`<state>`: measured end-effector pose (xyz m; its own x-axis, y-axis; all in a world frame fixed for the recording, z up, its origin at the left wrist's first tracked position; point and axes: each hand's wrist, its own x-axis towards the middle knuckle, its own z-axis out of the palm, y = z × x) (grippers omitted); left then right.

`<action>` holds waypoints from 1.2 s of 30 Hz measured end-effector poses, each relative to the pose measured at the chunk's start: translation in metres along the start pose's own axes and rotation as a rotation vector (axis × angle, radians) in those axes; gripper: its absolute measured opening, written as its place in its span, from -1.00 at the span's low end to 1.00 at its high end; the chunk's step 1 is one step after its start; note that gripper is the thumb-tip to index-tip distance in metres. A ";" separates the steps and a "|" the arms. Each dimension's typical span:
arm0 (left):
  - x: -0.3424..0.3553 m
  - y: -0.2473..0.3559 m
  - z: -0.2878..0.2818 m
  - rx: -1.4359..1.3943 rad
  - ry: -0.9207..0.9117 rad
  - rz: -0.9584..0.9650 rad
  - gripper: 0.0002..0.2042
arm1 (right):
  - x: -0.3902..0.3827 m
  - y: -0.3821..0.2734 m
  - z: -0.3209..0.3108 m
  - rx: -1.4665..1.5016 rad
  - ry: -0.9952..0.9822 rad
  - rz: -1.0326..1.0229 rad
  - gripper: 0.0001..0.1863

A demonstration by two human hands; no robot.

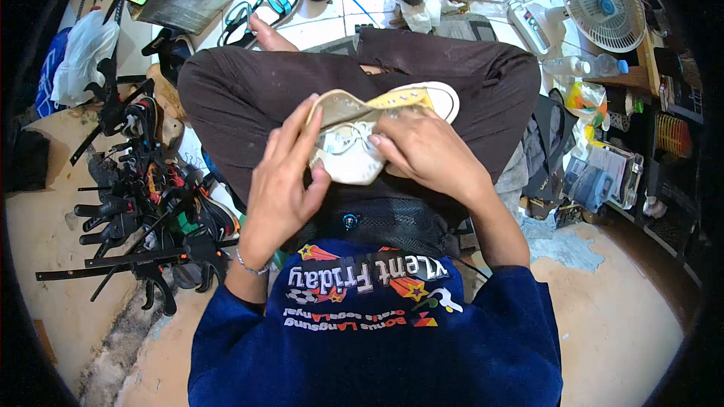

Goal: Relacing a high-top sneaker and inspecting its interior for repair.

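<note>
Item held: one pale shoe [351, 169], located between my two hands above my lap, its white rounded end beyond my right knuckles and a yellow strip with metal eyelets beside them. My left hand [283, 173] grips its left edge, fingers along the upper rim, thumb lower down. My right hand [426, 143] is curled against the opposite side, thumb at the opening; its other fingertips are hidden, so I cannot tell whether it pinches.

Markings: small dark marks inside the shoe, between my hands, too small to read. Nearer my body than the grip, my navy shirt [377, 362] bears white and red lettering, upside down, with yellow stars. Far beyond my right hand, a white device [529, 26] has a dark display panel.

Surroundings: black clamps [151, 256] lie left of my grip; a fan [602, 4] stands far right, beyond it.
</note>
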<state>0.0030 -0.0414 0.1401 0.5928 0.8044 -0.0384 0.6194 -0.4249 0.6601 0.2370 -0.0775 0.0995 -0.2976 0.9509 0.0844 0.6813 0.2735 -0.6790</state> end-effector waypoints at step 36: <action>0.168 -0.053 -0.058 -0.854 -0.238 0.370 -0.83 | -0.113 0.000 -0.146 0.134 0.416 0.438 -0.92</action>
<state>0.0398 0.1407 0.1420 0.8227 0.5348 0.1924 -0.1561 -0.1130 0.9813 0.3685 -0.1634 0.1967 0.2953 0.9547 0.0357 0.5829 -0.1504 -0.7985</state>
